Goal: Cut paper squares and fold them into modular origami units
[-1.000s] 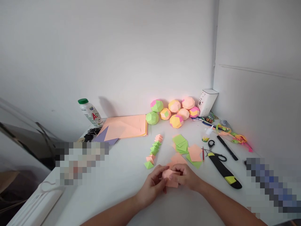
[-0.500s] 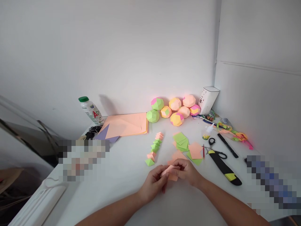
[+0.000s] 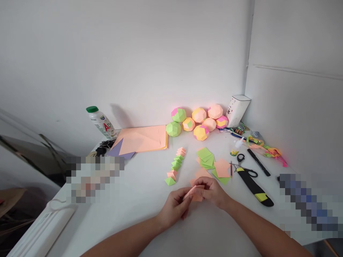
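Between my two hands is a piece of peach paper (image 3: 198,196), partly folded, with much of it covered by my fingers. My left hand (image 3: 175,206) pinches its left side, thumb on top. Thumb and fingers of my right hand (image 3: 213,192) grip its upper right edge. Just beyond the hands lie peach paper squares (image 3: 203,174) and a pile of green paper squares (image 3: 205,158). To their left runs a row of small folded paper pieces (image 3: 176,164), green and peach.
Faceted paper balls (image 3: 201,132) sit by the wall, beside large peach sheets (image 3: 142,138). At right lie scissors (image 3: 251,172), a black and yellow cutter (image 3: 254,188), a glue bottle (image 3: 236,147) and a black pen (image 3: 258,162). A white bottle (image 3: 103,123) stands at back left.
The view has shifted slightly, so things on the table appear a little higher. Both hands still hold the peach paper, with the right fingers slightly moved along its upper edge.
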Motion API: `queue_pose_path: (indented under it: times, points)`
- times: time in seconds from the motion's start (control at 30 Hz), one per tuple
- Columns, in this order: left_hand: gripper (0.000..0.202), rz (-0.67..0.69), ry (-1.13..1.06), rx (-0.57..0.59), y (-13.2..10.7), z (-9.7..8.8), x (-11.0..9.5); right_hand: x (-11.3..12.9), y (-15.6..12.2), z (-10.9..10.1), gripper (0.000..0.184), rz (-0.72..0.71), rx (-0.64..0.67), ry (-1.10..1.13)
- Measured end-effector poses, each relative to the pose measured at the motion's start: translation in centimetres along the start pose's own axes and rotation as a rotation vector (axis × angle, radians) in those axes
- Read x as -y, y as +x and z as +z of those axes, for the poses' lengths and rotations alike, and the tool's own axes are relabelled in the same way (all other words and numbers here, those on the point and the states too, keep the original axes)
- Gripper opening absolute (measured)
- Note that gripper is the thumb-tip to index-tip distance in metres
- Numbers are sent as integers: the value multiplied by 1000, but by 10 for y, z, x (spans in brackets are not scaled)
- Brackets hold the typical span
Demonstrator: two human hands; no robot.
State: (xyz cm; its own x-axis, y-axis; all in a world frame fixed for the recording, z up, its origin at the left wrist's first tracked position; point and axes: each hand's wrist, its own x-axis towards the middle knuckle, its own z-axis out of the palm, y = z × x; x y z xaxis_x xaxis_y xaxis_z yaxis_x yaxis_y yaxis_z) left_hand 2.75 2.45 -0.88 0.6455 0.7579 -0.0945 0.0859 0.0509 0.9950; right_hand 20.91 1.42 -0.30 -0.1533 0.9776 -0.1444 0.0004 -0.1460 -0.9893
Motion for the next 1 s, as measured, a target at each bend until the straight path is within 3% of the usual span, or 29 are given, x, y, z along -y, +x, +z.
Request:
queue_pose_path:
  times: [0.23, 1.0]
  points:
    - [43, 5, 22, 14, 1, 0, 0, 5, -1, 2, 18, 36, 13, 20]
    - [43, 17, 49, 30, 0, 0, 0, 9, -3, 3, 13, -51, 21, 21]
